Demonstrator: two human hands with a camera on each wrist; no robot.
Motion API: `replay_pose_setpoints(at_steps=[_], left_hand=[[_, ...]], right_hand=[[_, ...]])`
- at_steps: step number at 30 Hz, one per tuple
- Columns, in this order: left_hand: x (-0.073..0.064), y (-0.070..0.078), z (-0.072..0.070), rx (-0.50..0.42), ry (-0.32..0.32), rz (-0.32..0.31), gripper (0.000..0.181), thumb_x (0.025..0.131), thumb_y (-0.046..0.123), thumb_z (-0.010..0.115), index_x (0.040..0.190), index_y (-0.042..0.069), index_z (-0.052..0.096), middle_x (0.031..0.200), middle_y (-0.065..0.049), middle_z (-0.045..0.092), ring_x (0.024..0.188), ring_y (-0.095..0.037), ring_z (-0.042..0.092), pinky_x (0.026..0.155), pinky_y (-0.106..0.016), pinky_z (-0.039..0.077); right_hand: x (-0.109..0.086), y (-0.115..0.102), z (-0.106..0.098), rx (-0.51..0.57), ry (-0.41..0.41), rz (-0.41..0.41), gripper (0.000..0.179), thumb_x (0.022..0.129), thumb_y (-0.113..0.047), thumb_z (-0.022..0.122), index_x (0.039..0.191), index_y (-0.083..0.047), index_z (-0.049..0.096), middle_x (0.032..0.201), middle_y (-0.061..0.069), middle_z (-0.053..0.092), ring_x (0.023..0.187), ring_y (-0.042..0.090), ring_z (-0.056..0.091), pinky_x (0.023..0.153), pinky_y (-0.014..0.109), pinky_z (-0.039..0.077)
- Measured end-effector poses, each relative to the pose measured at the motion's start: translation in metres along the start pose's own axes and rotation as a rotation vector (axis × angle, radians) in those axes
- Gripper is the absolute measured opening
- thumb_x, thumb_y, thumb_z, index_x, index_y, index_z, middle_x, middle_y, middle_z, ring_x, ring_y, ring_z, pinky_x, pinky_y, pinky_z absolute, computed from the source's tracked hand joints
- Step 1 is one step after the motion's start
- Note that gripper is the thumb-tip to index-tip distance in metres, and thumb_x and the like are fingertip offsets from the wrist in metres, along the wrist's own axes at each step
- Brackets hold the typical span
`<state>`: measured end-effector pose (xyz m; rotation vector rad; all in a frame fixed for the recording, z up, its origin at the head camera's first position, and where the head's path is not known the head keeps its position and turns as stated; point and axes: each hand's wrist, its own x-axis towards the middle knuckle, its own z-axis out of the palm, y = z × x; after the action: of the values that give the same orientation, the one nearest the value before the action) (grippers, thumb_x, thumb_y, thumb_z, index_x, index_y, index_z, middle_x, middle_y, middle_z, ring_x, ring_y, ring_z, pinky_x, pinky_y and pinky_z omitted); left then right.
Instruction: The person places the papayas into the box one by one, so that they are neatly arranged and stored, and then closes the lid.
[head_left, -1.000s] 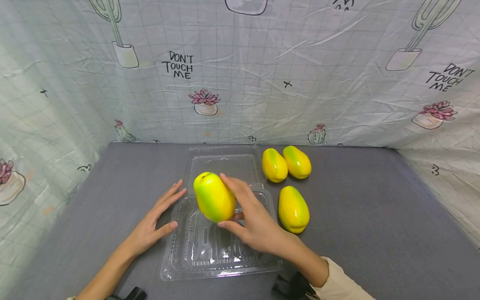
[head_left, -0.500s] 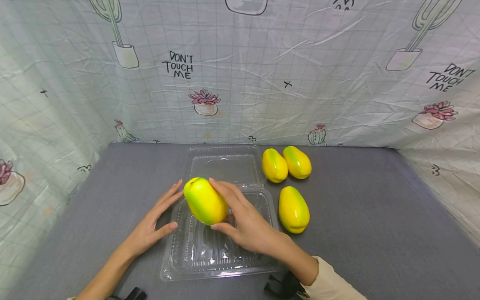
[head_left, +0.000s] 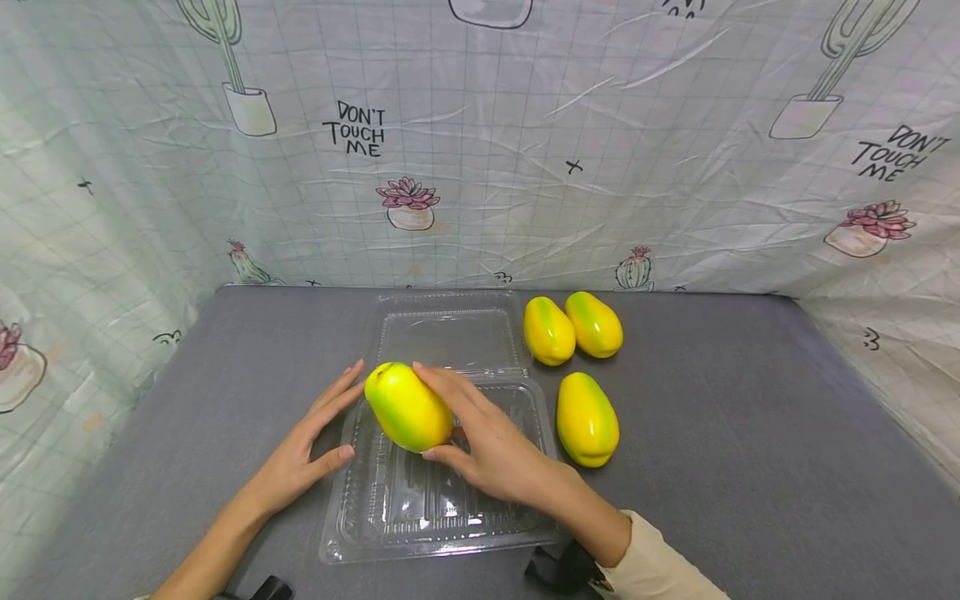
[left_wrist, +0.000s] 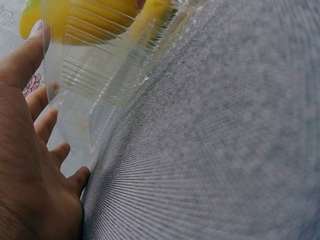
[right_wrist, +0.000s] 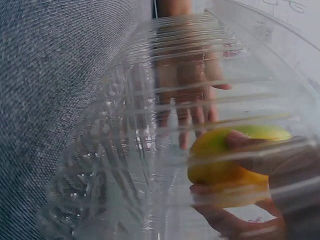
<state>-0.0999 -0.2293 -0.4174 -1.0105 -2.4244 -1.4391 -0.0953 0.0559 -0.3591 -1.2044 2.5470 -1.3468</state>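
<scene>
In the head view the right hand hides one side of the fruit it's holding, and both block some of the clear container. Left wrist view chops that fruit up top, and the left hand is kinda smeary in the right wrist one.

- Four glossy, yellow-and-green oval fruits, three of them farther right
- One clear, hinged plastic container
- One bare left hand, one bare right hand
- Two black "DON'T TOUCH ME" prints
</scene>
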Motion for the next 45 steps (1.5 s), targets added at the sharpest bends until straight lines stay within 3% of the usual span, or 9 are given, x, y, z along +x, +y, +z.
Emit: replay_pose_setpoints(at_steps=[5, 9, 13, 26, 36, 45], left_hand=[[0.000, 0.000, -0.001, 0.005, -0.001, 0.012, 0.069, 0.084, 0.014, 0.065, 0.147, 0.008, 0.037, 0.157, -0.013, 0.018, 0.142, -0.040, 0.010, 0.111, -0.027, 0.010], [0.001, 0.001, 0.000, 0.000, -0.005, -0.001, 0.070, 0.083, 0.012, 0.065, 0.147, 0.008, 0.037, 0.157, -0.012, 0.018, 0.142, -0.040, 0.009, 0.111, -0.049, 0.011], [0.001, 0.002, 0.000, -0.012, -0.008, -0.013, 0.070, 0.082, 0.011, 0.065, 0.146, 0.007, 0.038, 0.158, -0.011, 0.017, 0.142, -0.040, 0.009, 0.100, -0.070, 0.010], [0.000, 0.000, 0.000, -0.026, -0.007, 0.004, 0.071, 0.083, 0.014, 0.067, 0.146, 0.005, 0.037, 0.157, -0.013, 0.018, 0.142, -0.040, 0.010, 0.102, -0.065, 0.010], [-0.001, -0.001, 0.001, -0.031, -0.008, 0.006, 0.070, 0.084, 0.015, 0.066, 0.147, 0.005, 0.037, 0.157, -0.014, 0.017, 0.143, -0.038, 0.011, 0.105, -0.059, 0.010], [0.001, -0.002, 0.001, -0.039, -0.005, -0.009, 0.070, 0.085, 0.017, 0.066, 0.147, 0.005, 0.036, 0.158, -0.012, 0.017, 0.144, -0.035, 0.011, 0.100, -0.069, 0.011]], right_hand=[[0.000, 0.002, 0.002, -0.098, -0.004, -0.014, 0.093, 0.082, -0.014, 0.075, 0.154, -0.027, 0.017, 0.153, -0.003, 0.026, 0.130, 0.018, 0.040, 0.092, 0.028, 0.046], [-0.001, 0.004, 0.004, -0.172, -0.008, -0.032, 0.092, 0.082, -0.018, 0.076, 0.153, -0.026, 0.019, 0.153, -0.002, 0.028, 0.135, 0.016, 0.034, 0.104, 0.036, 0.035], [-0.001, 0.006, 0.006, -0.197, -0.032, -0.038, 0.091, 0.082, -0.020, 0.076, 0.153, -0.026, 0.020, 0.153, -0.002, 0.029, 0.136, 0.016, 0.033, 0.107, 0.038, 0.031], [-0.003, 0.007, 0.012, -0.235, -0.079, 0.012, 0.091, 0.082, -0.020, 0.077, 0.153, -0.027, 0.020, 0.151, -0.003, 0.033, 0.124, 0.019, 0.045, 0.101, 0.040, 0.038], [-0.004, 0.007, 0.013, -0.243, -0.092, 0.018, 0.092, 0.083, -0.022, 0.076, 0.153, -0.027, 0.018, 0.151, -0.003, 0.032, 0.125, 0.019, 0.045, 0.101, 0.042, 0.039], [-0.002, 0.010, 0.013, -0.278, -0.076, -0.036, 0.088, 0.083, -0.020, 0.075, 0.153, -0.025, 0.021, 0.152, -0.008, 0.028, 0.123, 0.018, 0.045, 0.101, 0.037, 0.039]])
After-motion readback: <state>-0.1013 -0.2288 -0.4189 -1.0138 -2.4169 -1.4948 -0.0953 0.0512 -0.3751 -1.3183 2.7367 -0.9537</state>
